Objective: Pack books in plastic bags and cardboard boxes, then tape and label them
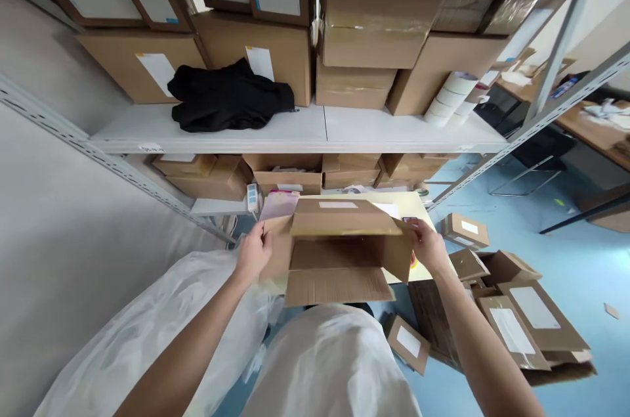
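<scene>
An opened cardboard box [339, 217] sits tilted above a pale yellow work table [401, 197], its mouth facing me. My left hand [254, 249] grips the box's left side flap between thumb and fingers. On the other side, my right hand [427, 243] pinches the right side flap. The lower flap [337, 287] hangs outward toward me, and the inside that shows looks bare. A white label is stuck on the upper face. Behind my right hand, a small dark item and a red and yellow item are partly covered.
A grey metal shelf [295, 134] stands ahead with cartons, a black garment [231, 98] and tape rolls [450, 98]. White plastic bags [197, 318] bulge at left and in front of me. Cardboard boxes [526, 312] are heaped on the blue floor at right.
</scene>
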Tool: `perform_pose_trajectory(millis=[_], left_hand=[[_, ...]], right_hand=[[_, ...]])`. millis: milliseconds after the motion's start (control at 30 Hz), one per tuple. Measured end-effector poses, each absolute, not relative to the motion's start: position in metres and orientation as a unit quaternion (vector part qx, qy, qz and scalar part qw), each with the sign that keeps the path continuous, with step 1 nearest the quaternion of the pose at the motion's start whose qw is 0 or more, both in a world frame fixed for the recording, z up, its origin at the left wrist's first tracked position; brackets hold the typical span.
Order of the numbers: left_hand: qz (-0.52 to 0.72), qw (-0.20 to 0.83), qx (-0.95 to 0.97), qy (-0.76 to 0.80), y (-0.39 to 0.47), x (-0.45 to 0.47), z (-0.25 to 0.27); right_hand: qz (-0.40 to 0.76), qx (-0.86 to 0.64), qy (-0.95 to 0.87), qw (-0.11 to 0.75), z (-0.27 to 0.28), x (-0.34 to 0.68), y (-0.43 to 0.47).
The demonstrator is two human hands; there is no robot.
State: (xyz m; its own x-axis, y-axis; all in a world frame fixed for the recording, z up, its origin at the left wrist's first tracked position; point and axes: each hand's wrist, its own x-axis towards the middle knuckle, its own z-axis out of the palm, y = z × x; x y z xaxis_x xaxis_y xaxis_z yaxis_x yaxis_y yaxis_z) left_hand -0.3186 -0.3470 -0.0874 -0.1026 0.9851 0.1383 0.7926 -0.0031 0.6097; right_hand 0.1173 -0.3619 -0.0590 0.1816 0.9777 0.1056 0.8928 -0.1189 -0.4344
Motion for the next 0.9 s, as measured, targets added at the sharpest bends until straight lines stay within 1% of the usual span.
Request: perform_pose_trajectory(millis=[67, 167, 233, 333, 400, 467, 533, 600, 700, 767, 800, 900], left_hand=[[0.299, 0.147, 0.635, 0.697, -0.322, -0.316, -0.078], [0.322, 0.124, 0.61, 0.713, -0.294, -0.308, -0.077], [0.327, 0.101, 0.608, 0.716, -0.287, -0.302, -0.079], [0.278, 0.085, 0.663, 0.69, -0.295, -0.296, -0.079], [0.209, 0.089, 0.717, 0.659, -0.303, -0.295, -0.076], [0.142, 0.093, 0.753, 0.636, -0.308, -0.297, -0.073], [0.097, 0.119, 0.759, 0.633, -0.31, -0.301, -0.07], [0.055, 0.181, 0.749, 0.635, -0.311, -0.304, -0.069], [0.004, 0.265, 0.729, 0.631, -0.318, -0.303, -0.071], [-0.015, 0.278, 0.725, 0.63, -0.326, -0.297, -0.076], [-0.018, 0.276, 0.723, 0.633, -0.33, -0.292, -0.078], [-0.006, 0.276, 0.699, 0.66, -0.337, -0.274, -0.084]], right_hand=[[0.091, -0.746, -0.625, 0.21, -0.047, 0.122, -0.34], [0.09, -0.758, -0.611, 0.209, -0.045, 0.12, -0.315], [0.056, -0.76, -0.618, 0.193, -0.048, 0.114, -0.307], [-0.039, -0.716, -0.685, 0.132, -0.046, 0.101, -0.309], [-0.062, -0.653, -0.751, 0.074, -0.04, 0.093, -0.314], [-0.008, -0.592, -0.806, 0.012, -0.032, 0.087, -0.314], [0.115, -0.553, -0.825, -0.034, -0.025, 0.085, -0.309], [0.23, -0.532, -0.813, -0.058, -0.022, 0.087, -0.303], [0.35, -0.5, -0.789, -0.07, -0.025, 0.089, -0.303], [0.388, -0.484, -0.78, -0.081, -0.033, 0.082, -0.311], [0.389, -0.48, -0.782, -0.088, -0.039, 0.076, -0.317], [0.316, -0.482, -0.807, -0.131, -0.057, 0.051, -0.335]])
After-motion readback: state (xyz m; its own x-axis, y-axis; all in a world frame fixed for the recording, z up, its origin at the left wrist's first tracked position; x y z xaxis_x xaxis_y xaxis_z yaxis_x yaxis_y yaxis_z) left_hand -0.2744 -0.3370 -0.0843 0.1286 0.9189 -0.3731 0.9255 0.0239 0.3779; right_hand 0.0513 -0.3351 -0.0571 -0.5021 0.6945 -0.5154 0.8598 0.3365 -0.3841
